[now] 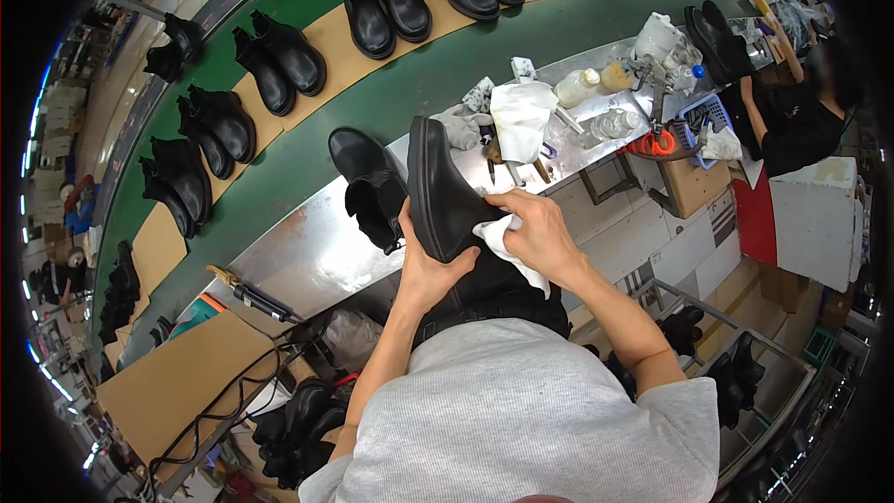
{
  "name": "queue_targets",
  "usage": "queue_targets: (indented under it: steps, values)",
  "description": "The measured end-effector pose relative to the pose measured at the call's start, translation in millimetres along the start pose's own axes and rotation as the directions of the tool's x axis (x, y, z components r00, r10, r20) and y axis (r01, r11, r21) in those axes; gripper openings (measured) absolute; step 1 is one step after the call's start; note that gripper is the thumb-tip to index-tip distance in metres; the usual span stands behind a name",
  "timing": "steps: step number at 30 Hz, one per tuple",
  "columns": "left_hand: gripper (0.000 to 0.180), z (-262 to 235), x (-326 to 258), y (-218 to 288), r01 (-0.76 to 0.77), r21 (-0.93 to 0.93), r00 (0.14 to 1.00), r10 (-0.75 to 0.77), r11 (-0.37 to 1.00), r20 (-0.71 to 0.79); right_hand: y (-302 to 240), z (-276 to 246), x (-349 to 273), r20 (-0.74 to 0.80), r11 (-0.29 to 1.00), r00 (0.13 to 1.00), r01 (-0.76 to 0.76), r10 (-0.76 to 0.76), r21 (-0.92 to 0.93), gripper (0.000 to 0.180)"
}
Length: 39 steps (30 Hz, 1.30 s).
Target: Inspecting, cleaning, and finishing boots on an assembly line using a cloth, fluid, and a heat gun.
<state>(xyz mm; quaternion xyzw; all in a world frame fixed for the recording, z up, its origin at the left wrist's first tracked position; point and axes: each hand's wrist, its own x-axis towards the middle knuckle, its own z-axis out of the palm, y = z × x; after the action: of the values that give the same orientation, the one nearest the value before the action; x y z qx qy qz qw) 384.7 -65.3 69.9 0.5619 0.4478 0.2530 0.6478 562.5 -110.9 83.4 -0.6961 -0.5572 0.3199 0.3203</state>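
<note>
A black leather ankle boot (452, 191) is held up in front of me, its dark sole edge facing left. My left hand (431, 270) grips it low down, with the thumb across the leather and the fingers partly hidden round the sole side. In my right hand (538, 233) a white cloth (510, 247) is bunched, pressed against the boot's right side. Another black boot (363, 168) of the same look lies just left of it, over the metal bench edge, its opening toward me.
Pairs of black boots (386, 0) line brown paper along the green conveyor (363, 74). On the metal bench (307, 233) to the right are bottles (577, 87), rags (521, 116) and orange-handled scissors (655, 142). A co-worker (796, 121) sits at far right. Cardboard (186, 382) and cables lie lower left.
</note>
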Motion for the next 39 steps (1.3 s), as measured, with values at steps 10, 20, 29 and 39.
queue_targets:
  steps: [10, 20, 29, 39]
  values:
    - [0.109, -14, -3, -3, -0.015, -0.008, 0.999, 0.015, 1.000, -0.035, -17, 7, 8, 0.003, 0.995, 0.995, 0.097, -0.097, 0.009, 0.034]
    - [0.107, -32, -6, -1, -0.084, -0.035, 0.989, 0.079, 0.996, -0.124, -31, -4, 22, 0.121, 0.989, 0.982, 0.150, -0.148, -0.008, 0.046]
    - [0.060, -89, -22, 48, -0.048, -0.285, 0.932, -0.060, 0.957, -0.358, 71, 35, 120, -0.123, 0.978, 0.980, 0.135, -0.155, -0.158, 0.037]
    - [0.066, -83, -12, 49, -0.097, -0.296, 0.925, -0.024, 0.950, -0.379, 129, -6, 170, -0.078, 0.822, 0.966, -0.251, 0.246, -0.511, 0.038]
